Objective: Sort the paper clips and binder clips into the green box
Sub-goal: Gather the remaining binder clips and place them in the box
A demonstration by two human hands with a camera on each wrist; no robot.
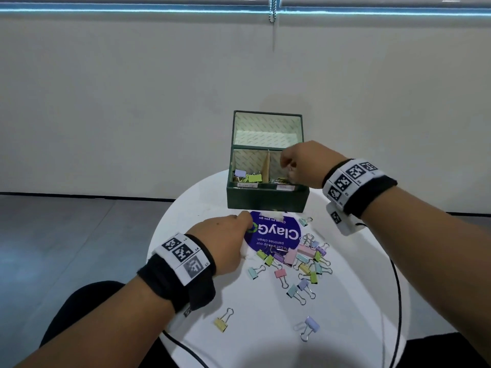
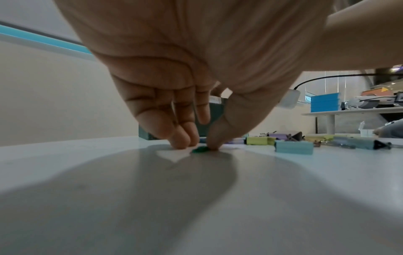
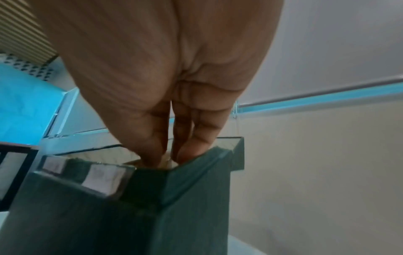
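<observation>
The green box [image 1: 265, 200] stands open at the far side of the table, lid upright. A cardboard divider [image 1: 266, 166] splits it; binder clips [image 1: 248, 176] fill the left side and paper clips [image 1: 279, 179] the right. My right hand [image 1: 287, 166] hovers over the right side, fingers pointing down past the rim [image 3: 167, 158]; the box [image 3: 109, 215] hides the tips. My left hand [image 1: 247, 221] is down on the table, thumb and fingertips [image 2: 197, 146] pinching a small flat green piece [image 2: 200, 149], seemingly a paper clip. Several pastel binder clips [image 1: 300, 258] lie in a heap to its right.
The round white table [image 1: 358, 301] carries a blue round sticker [image 1: 281, 232] in front of the box. A yellow binder clip [image 1: 223, 321] and a purple one [image 1: 309, 326] lie alone near the front edge. A black cable [image 1: 397, 288] crosses the right side.
</observation>
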